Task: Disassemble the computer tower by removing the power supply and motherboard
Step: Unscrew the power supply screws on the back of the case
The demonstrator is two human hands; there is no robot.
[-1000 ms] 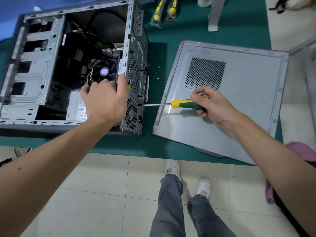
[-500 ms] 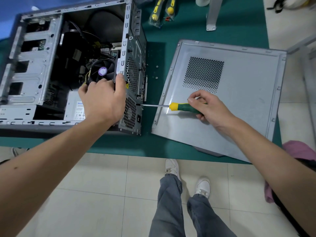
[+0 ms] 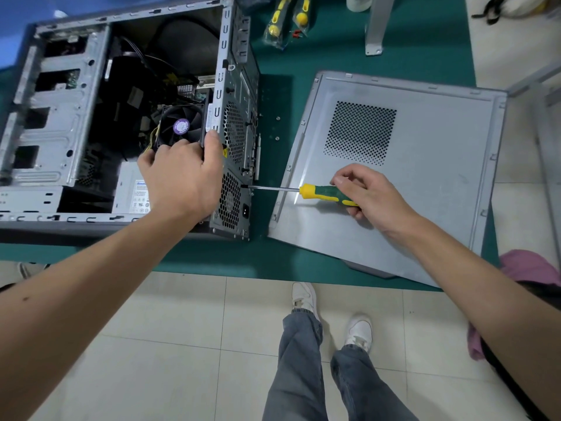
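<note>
The open computer tower [image 3: 45,123] lies on its side on the green table, its inside facing up. A silver power supply [image 3: 130,192] sits in the near corner, and a black CPU fan [image 3: 181,126] with a purple label sits above it. My left hand [image 3: 182,177] grips the top edge of the tower's rear panel, thumb on the rim. My right hand [image 3: 370,196] holds a green and yellow screwdriver [image 3: 321,192]. Its tip touches the rear panel beside the power supply's vent grille [image 3: 229,200].
The removed grey side panel [image 3: 409,177] lies flat to the right of the tower, overhanging the table's near edge. Two loose screws [image 3: 277,129] lie on the green mat [image 3: 303,50] between them. Packaged yellow-handled tools [image 3: 285,19] and a metal bracket [image 3: 376,28] lie at the back.
My right hand's fingers have shifted round the screwdriver handle, as in a turn. The tip stays at the same spot on the rear panel. My left hand keeps its hold.
</note>
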